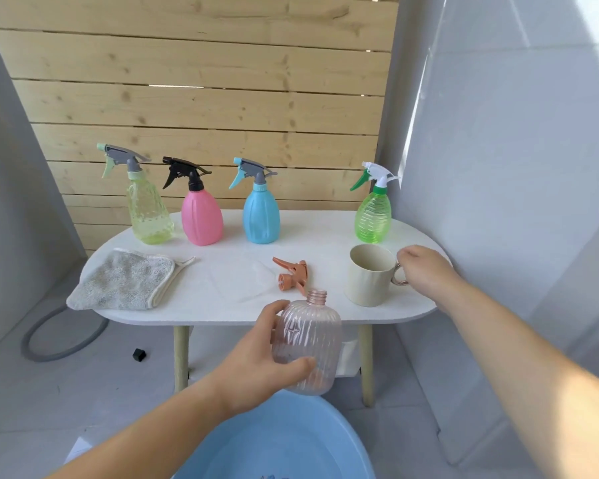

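White oval bench [229,250] against slat wall [204,98], grey floor [83,392]; left grip [256,357] clamped on bottle [308,344] over basin [291,440], right grip [422,267] pinches mug [367,281] handle.

The blue basin [291,444] is cut off by the bottom edge, and the grey hose [49,347] runs out of sight behind the cloth [121,281]. The right hand [422,266] covers part of the handle of the mug [369,278], hiding its hold; the black thing [139,355] on the floor is too small to identify.
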{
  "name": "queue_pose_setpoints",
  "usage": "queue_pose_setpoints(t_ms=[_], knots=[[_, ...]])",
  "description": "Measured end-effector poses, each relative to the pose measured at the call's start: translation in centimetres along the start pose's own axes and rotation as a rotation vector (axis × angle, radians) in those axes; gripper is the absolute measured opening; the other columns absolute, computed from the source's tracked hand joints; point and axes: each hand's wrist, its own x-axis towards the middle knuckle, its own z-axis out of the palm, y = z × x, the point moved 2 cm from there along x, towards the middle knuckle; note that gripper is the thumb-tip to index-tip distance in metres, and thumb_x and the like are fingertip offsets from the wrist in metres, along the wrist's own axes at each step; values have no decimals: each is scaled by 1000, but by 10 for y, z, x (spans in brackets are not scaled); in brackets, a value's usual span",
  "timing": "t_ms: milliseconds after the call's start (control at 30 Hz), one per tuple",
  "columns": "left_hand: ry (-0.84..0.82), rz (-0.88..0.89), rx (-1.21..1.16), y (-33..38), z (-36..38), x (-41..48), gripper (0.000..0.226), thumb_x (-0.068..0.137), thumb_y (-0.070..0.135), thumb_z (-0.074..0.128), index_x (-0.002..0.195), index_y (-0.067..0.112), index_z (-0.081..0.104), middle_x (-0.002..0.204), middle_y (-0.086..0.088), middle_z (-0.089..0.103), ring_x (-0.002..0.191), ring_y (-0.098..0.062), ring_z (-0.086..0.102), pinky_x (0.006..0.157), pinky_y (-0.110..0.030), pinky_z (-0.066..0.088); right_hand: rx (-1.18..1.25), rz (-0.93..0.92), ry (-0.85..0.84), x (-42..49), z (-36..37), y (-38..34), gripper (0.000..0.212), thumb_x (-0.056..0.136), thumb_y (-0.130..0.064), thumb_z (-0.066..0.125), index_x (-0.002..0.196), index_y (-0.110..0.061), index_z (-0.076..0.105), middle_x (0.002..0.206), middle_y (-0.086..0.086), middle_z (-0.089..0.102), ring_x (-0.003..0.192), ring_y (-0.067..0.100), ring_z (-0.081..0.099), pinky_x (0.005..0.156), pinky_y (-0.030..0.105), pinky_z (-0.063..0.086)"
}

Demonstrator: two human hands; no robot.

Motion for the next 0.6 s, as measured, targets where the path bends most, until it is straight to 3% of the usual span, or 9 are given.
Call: queue_pose_setpoints(t_ms=[67,133,200,300,400,533,600], knots=[[-3,-5,-3,0,5,2,88,72,36,77,145,41,30,128,4,61,108,-5,67,91,-20,56,32,1,-19,-2,0,5,31,96,-17,43,102,6,63,99,19,66,93,38,58,79,40,49],[-5,-4,-12,-1,8,3,89,71,35,79,146,40,30,129,3,59,110,-5,67,91,-21,57,22,-1,3,-2,0,13,31,98,-21,48,110,3,64,108,15,67,100,36,60,86,40,49],[-6,6,-21,-2,10,1,90,71,34,81,146,40,31,131,3,59,110,-6,68,90,-22,57,3,-1,4,-2,-1,18,27,99,-26,52,103,-4,66,107,12,67,102,34,62,90,42,49],[-2,9,-20,-5,8,-2,98,67,39,85,150,38,32,133,3,58,116,-8,66,95,-27,58,99,30,-55,-5,0,25,18,98,-26,58,95,-11,66,87,2,60,92,31,65,90,44,55],[-3,-1,3,-10,4,-9,102,67,40,86,153,36,31,136,4,57,115,-4,66,99,-31,57,279,88,-147,-16,-2,24,16,96,-23,61,98,-8,66,92,9,64,91,22,64,91,38,57],[-1,13,21,-15,-4,-24,74,79,18,87,138,36,47,125,11,64,118,-7,65,87,-20,57,393,127,-303,-49,-7,20,18,96,-16,60,86,-2,63,77,13,65,87,21,67,90,40,58],[7,8,23,-24,-11,-31,75,72,25,89,135,34,49,119,14,66,120,-5,62,91,-24,57,475,139,-380,-70,-4,19,19,95,-12,60,79,-2,59,67,14,59,76,22,65,89,44,58]])
